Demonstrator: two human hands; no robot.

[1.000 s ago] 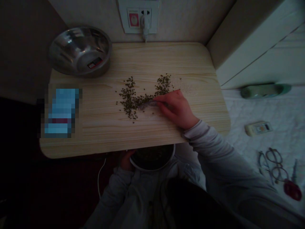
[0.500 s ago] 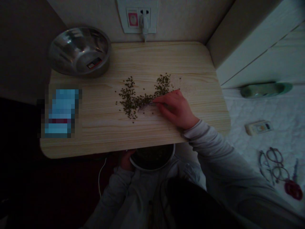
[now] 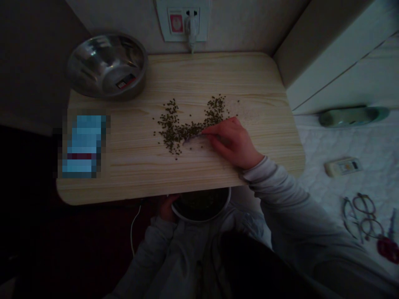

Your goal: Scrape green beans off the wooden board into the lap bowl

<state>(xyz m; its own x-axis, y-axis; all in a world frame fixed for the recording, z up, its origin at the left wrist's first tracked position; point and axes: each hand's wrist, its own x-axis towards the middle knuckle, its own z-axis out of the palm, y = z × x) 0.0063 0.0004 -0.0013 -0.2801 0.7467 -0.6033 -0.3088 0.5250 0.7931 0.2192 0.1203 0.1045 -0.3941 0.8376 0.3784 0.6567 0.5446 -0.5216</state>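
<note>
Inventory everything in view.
Steel bowl: one, silver, back left
Pixelated screen: one, blue, left
Mung beans: many, green, table
Utensil: one, greyish, beside beans
Table: one, beige, centre
Plugged socket: one, white, wall
Lower bowl: one, white-rimmed, below table
Cord: one, white, left
Remote: one, cream, sheet
Sheet: one, white, right
Bottle-like item: one, green, right
Loops: several, dark, sheet
Blurred item: one, red, sheet
Left hand: one, grey-sleeved, lower bowl
Right hand: one, grey-sleeved, holding utensil

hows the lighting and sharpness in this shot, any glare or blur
Head view: dim throughout, darkest at lower left; small glints inside the steel bowl; the blue rectangle pixelated; the thin tool in the right hand too soft to identify; the white-rimmed bowl murky inside.
</note>
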